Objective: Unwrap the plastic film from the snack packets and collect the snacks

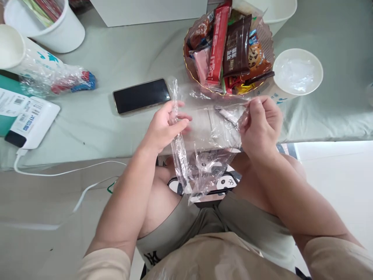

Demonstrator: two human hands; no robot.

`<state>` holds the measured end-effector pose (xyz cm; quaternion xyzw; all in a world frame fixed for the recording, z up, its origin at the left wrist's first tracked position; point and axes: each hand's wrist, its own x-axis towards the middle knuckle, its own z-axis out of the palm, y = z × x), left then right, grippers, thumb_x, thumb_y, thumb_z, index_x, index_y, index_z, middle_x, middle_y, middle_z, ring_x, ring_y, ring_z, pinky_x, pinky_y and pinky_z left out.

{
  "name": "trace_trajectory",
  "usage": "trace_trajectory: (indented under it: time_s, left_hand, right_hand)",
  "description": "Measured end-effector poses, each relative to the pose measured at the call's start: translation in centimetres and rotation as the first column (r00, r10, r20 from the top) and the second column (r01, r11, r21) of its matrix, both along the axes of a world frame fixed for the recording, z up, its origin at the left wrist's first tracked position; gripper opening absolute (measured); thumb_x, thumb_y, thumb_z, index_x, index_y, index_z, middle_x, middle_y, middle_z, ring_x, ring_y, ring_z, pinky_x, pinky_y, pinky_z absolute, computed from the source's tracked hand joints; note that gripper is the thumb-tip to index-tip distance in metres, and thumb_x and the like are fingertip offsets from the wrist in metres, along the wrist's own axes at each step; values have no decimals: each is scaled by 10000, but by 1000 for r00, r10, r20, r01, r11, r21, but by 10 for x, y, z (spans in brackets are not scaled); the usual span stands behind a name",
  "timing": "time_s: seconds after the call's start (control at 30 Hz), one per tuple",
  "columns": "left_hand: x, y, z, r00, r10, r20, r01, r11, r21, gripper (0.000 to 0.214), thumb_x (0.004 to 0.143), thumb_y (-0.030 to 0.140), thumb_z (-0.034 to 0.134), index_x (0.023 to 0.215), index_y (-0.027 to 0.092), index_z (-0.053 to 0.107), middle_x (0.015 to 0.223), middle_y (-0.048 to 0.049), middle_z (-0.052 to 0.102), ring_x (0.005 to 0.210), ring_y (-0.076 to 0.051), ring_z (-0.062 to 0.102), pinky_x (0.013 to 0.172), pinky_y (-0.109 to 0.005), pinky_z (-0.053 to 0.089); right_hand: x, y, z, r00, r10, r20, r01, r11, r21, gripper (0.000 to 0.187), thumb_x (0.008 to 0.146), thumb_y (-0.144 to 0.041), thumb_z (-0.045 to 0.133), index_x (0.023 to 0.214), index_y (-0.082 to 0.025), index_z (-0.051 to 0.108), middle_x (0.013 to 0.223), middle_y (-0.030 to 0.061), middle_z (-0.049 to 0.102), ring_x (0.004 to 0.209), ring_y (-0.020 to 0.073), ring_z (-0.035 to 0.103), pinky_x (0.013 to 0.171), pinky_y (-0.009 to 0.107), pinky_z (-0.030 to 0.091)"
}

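Note:
A clear plastic bag (204, 126) stretches between my hands at the table's front edge, its lower part hanging above my lap. My right hand (260, 126) is closed, pinching the bag's right side. At the bag's left edge, my left hand (167, 128) has its fingers apart, some of them showing through the plastic. A small narrow printed packet (229, 116) shows at the bag near my right hand; whether it is inside or beneath the film I cannot tell. Just behind stands a gold-rimmed clear bowl (188, 70) heaped with wrapped snacks (237, 46).
A black-screened phone (142, 95) lies left of the bag. A paper cup (298, 72) with clear plastic inside stands right of the bowl. At left are a white bucket (62, 33), a plastic-wrapped cup (35, 54) and a white power bank (37, 120) with a cable (72, 169).

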<state>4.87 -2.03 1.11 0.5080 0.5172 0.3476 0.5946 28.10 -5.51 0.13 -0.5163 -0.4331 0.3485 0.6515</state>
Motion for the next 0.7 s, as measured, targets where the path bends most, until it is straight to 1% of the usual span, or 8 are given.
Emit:
trace_trajectory:
  time_s: [0.07, 0.13, 0.23, 0.37, 0.43, 0.5, 0.6, 0.7]
  left_hand:
    - [-1, 1, 0, 997, 53, -61, -53, 999, -3, 375, 765, 207, 683, 1137, 194, 640, 888, -38, 738, 686, -164, 736, 592, -257, 568]
    - [-4, 3, 2, 995, 94, -45, -94, 996, 11, 322, 761, 155, 634, 1079, 186, 679, 836, -30, 745, 668, -158, 740, 554, -234, 546]
    - [-11, 4, 5, 996, 94, -7, -93, 995, 22, 269, 752, 149, 660, 1013, 181, 715, 799, -26, 759, 647, -154, 744, 525, -218, 531]
    - [-16, 2, 11, 995, 95, -33, -95, 995, 19, 104, 762, 221, 744, 847, 173, 711, 777, -33, 769, 655, -161, 754, 532, -218, 557]
    - [-18, 1, 14, 992, 118, -51, -116, 993, 29, 128, 774, 270, 762, 775, 167, 685, 773, -39, 769, 661, -159, 752, 548, -224, 579]
    - [-20, 1, 17, 989, 142, -45, -140, 990, 27, 176, 786, 310, 765, 753, 164, 673, 761, -40, 764, 644, -147, 740, 541, -217, 579]
    - [-21, 3, 18, 982, 188, 32, -188, 982, -7, 220, 785, 354, 789, 753, 169, 674, 727, -33, 749, 587, -126, 707, 492, -188, 542]
    - [-21, 7, 16, 953, 272, 135, -276, 961, 8, 226, 798, 372, 805, 745, 203, 666, 700, -10, 733, 554, -101, 670, 478, -167, 516]
  right_hand:
    - [3, 2, 3, 999, -39, -18, 39, 999, 20, 350, 943, -523, 701, 798, -224, 590, 502, -96, 419, 369, 51, 337, 348, 216, 219]
    - [7, 5, 6, 996, -85, -41, 86, 995, 47, 325, 926, -464, 715, 777, -210, 578, 483, -104, 400, 356, 47, 326, 335, 214, 211]
    - [14, 11, 8, 988, -144, -60, 149, 985, 83, 271, 895, -390, 699, 748, -196, 579, 466, -109, 394, 342, 37, 293, 320, 209, 175]
    - [23, 18, 9, 978, -201, -57, 207, 972, 115, 213, 874, -336, 642, 718, -205, 581, 470, -108, 397, 350, 32, 261, 327, 194, 166]
    - [26, 21, 10, 972, -225, -75, 232, 965, 118, 192, 874, -289, 611, 701, -210, 582, 467, -102, 397, 354, 36, 249, 327, 196, 157]
    - [29, 22, 10, 967, -233, -102, 243, 966, 94, 189, 883, -237, 570, 698, -214, 592, 455, -96, 389, 349, 42, 233, 328, 207, 133]
    - [29, 21, 12, 958, -254, -135, 262, 964, 51, 212, 892, -188, 536, 688, -219, 587, 449, -91, 356, 345, 47, 211, 338, 228, 111]
    - [28, 21, 13, 952, -267, -149, 273, 962, 17, 193, 867, -187, 565, 678, -223, 580, 471, -91, 333, 366, 49, 231, 354, 232, 141]
